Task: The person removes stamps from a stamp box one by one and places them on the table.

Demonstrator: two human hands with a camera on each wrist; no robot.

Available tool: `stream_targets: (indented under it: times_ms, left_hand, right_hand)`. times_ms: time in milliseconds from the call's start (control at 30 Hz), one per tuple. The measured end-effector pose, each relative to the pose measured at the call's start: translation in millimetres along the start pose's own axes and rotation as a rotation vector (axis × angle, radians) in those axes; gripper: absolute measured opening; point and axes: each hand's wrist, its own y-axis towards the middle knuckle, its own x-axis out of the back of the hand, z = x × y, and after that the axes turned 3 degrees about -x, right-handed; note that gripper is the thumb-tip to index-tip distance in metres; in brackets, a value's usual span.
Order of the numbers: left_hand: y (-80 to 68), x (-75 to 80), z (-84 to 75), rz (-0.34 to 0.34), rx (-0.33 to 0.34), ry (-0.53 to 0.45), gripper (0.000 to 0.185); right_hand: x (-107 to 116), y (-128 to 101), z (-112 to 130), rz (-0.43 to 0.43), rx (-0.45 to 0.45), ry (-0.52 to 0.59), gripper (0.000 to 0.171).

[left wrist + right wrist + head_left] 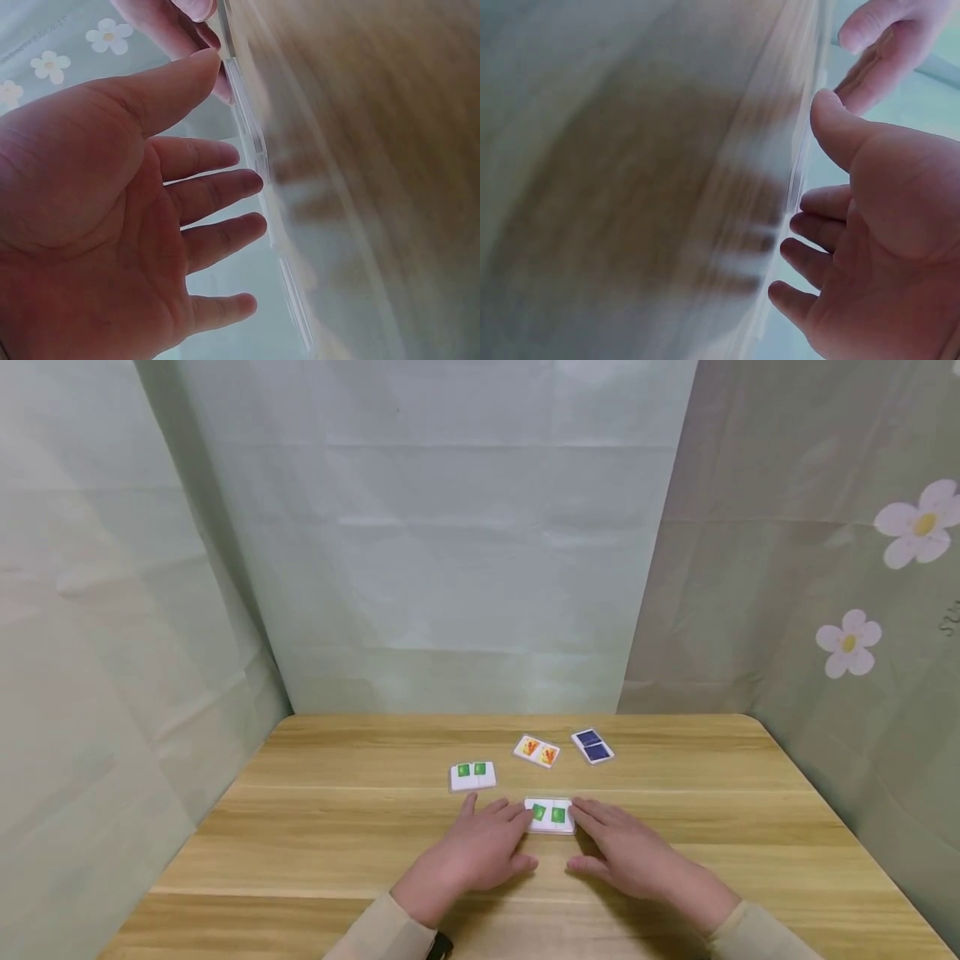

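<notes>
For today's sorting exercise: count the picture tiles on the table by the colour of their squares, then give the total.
Green tiles: 2, one between the hands, one farther left
Orange tile: 1
Dark blue tile: 1
Total: 4

head: high, forward-down, table (300, 827) | wrists: close, palm-side, blurred tabletop shared

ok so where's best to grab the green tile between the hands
Probably by its two short ends, one hand from each side. The green tile lies flat on the table, long side across, and the left hand and right hand already flank those ends with straight fingers.
</notes>
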Motion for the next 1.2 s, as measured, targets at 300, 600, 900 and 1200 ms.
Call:
stream_targets:
  times_ms: [300,600,900,1200]
  left_hand:
    - [3.3,-2.9,5.9,-0.097,-0.029,0.006,0.066]
    - [24.1,-3.0,17.3,-0.142,-0.044,-0.033,0.070]
    - [36.2,-7.9,19.7,-0.123,-0.077,-0.052,0.069]
    - [44.2,-12.9,18.2,-0.090,-0.089,-0.035,0.068]
  right_hand:
    - [0,4,-9,-0.074,-0.036,0.089,0.080]
    - [3,14,-17,-0.112,-0.070,0.227,0.076]
    - [1,24,-19,-0.132,-0.116,0.263,0.077]
    - [-2,29,-23,-0.128,-0.130,0.262,0.078]
